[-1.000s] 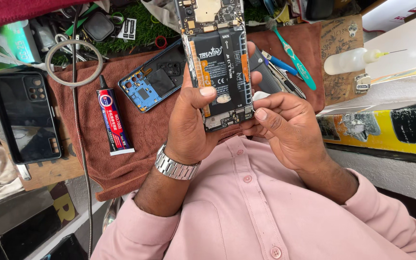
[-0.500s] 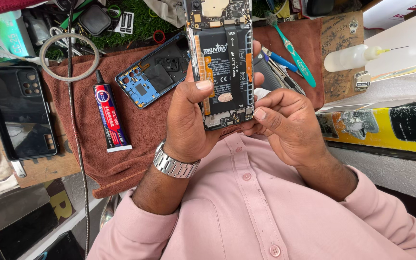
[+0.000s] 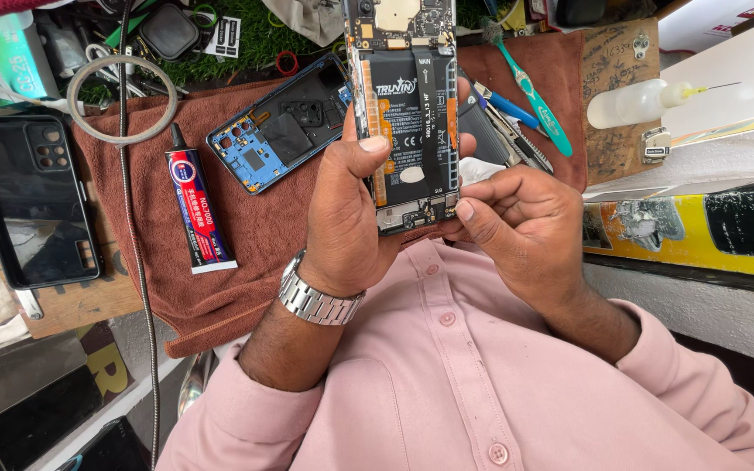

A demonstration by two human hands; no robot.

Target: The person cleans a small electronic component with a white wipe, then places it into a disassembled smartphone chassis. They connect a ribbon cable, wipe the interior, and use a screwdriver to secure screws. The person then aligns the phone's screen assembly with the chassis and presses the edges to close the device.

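Note:
An opened phone with its back off, black battery and circuit board showing, stands upright in front of my chest. My left hand wraps around its left edge, thumb pressed on the battery's left side. My right hand pinches the phone's lower right corner with thumb and fingers curled. A steel watch sits on my left wrist. A blue phone frame lies on the brown towel behind my left hand.
A red and blue glue tube lies on the towel at left. A black phone case rests further left. Teal toothbrush, blue pens, a clear dropper bottle and a yellow ledge are at right.
The phone and both hands have shifted slightly lower and closer in view. My grip on the phone stays the same.

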